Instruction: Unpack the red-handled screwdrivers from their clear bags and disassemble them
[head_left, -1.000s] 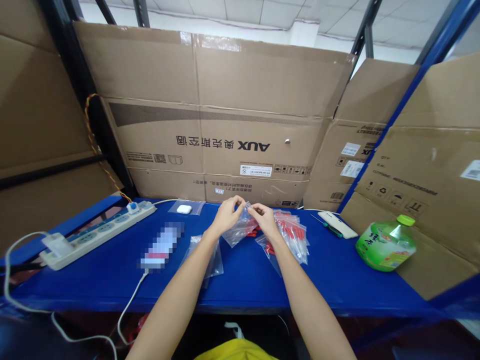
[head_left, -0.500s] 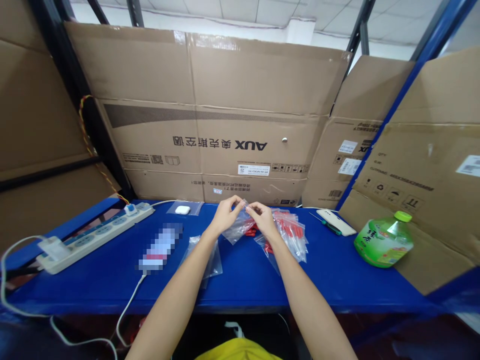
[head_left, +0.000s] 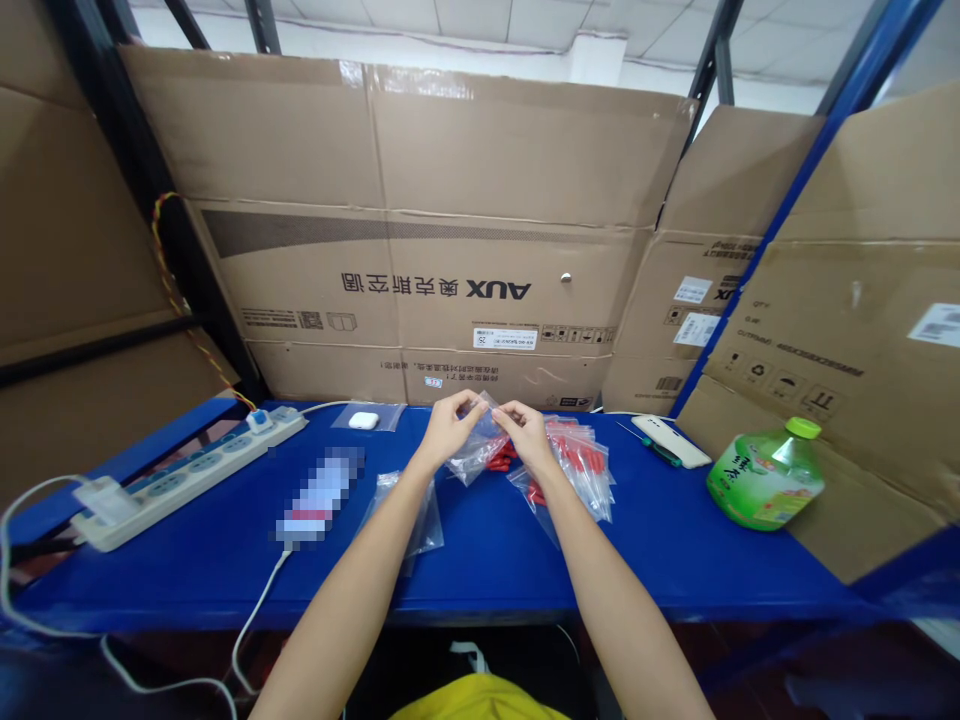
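At the left edge of the blue surface (head_left: 675, 560) lies a white power strip (head_left: 187, 478), running toward the back left corner, with a white plug (head_left: 101, 493) in its near end. A small white case (head_left: 364, 421) sits on a clear bag near the back edge. A blurred flat object (head_left: 319, 495) lies further toward the front, a white cable (head_left: 259, 610) leading from it over the front edge. Beside the left forearm lies an empty clear bag (head_left: 420, 510), flat on the surface.

Above the middle of the surface, toward the back edge, the left hand (head_left: 448, 428) and the right hand (head_left: 527, 437) hold one small clear zip bag (head_left: 475, 450) between them. The fingers of each hand are pinched on the bag's top rim (thumb against forefinger, as far as can be seen), and the bag hangs down, off the surface.

Just beyond the hands a few loose red pieces (head_left: 501, 458) lie on the surface. To the right of the right hand is a heap of clear bags with red pieces inside (head_left: 581, 465). Further right, near the back edge, a white flat object (head_left: 671, 441) rests with a green-handled screwdriver (head_left: 651, 447) just beside it. Near the right edge a green bottle (head_left: 765, 476) lies tilted against a cardboard box (head_left: 847, 400).
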